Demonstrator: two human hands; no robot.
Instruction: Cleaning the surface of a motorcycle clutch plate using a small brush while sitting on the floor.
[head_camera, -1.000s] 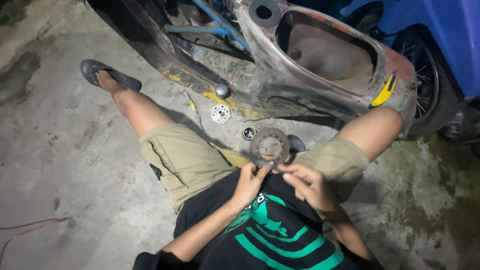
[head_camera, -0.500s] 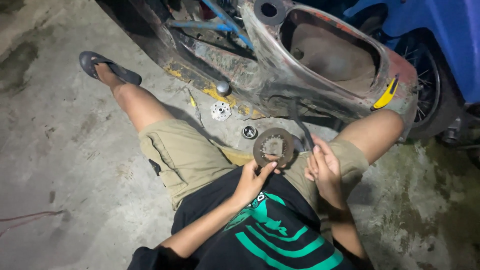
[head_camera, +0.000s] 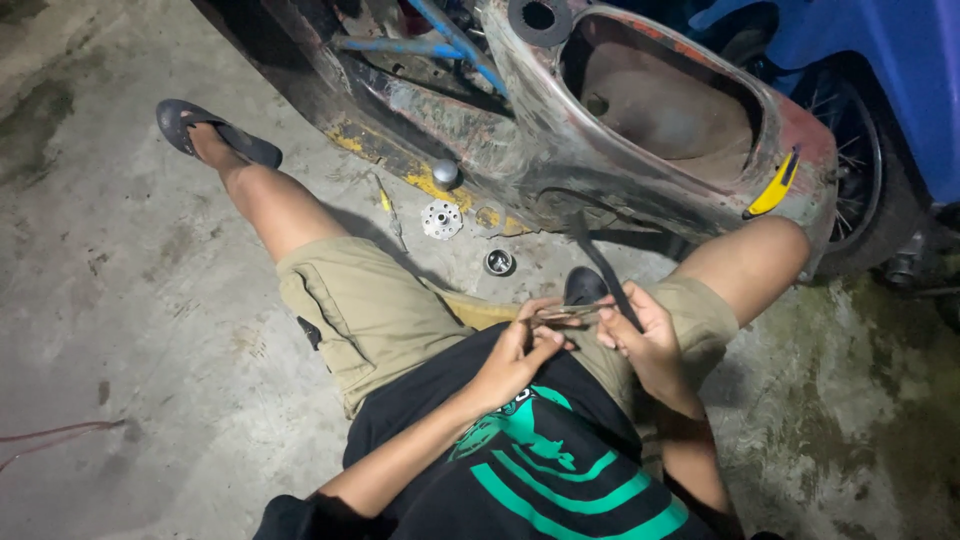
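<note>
- A round, rusty metal disc (head_camera: 565, 314) is held edge-on over the lap, between the knees, just near of the stripped scooter body (head_camera: 640, 130).
- The left hand (head_camera: 520, 350) is closed on the disc's near-left rim, with the fingertips pinched around it.
- The right hand (head_camera: 645, 340) is clenched at the disc's right side; a dark strap or tool handle (head_camera: 600, 260) is seen rising from it toward the scooter, and which of the two it is cannot be told.
- The disc is judged stiff and fairly heavy for its size, with a rough, gritty and possibly greasy surface; the rim is best gripped on opposite sides.
- A small toothed hub (head_camera: 442, 219), a ring (head_camera: 498, 262) and a screwdriver (head_camera: 390, 210) are left on the concrete floor (head_camera: 120, 300), far and left of the hands.
</note>
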